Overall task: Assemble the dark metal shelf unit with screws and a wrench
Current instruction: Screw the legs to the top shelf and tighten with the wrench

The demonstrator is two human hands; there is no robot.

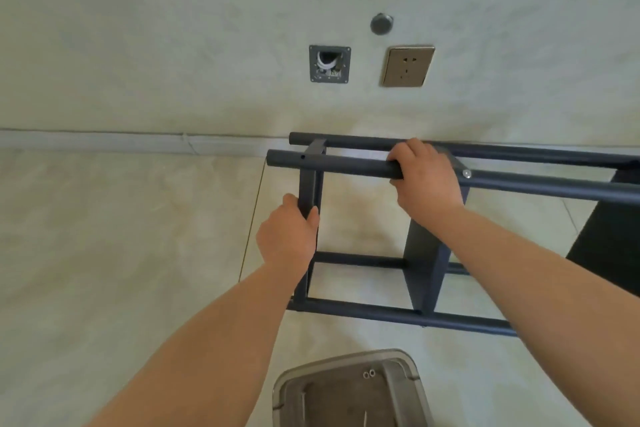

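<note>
Dark metal shelf frame of round tubes and flat panels (363, 166): lies on its side on the pale tiled floor (121, 236), close to the far wall; its right portion is cut off by the picture edge.

Left hand (289, 234): fingers curled round the dark flat crossbar (308, 184) at the frame's left end; fingertips hidden behind the bar.

Right hand (427, 177): fingers wrapped over the near upper round tube (329, 165), gripping it; the thumb is hidden beneath.

Silver screw head (467, 173): seated in the near upper tube, just right of the right hand.

Small open hole (303, 157): near the left end of the same tube.

Dark flat shelf panel (429, 263): stands on edge between upper and lower tubes, its top hidden by the right wrist.

Second dark panel (609, 239): at the right, mostly cut off.

Grey plastic stool or tray (346, 388): near edge of the picture, bottom cut off; two small silver ring-shaped parts (369, 373) lie on it, too small to identify.

Far wall: beige socket plate (408, 65), open grey wall box with white cable (329, 63), round grey cap (381, 23).
</note>
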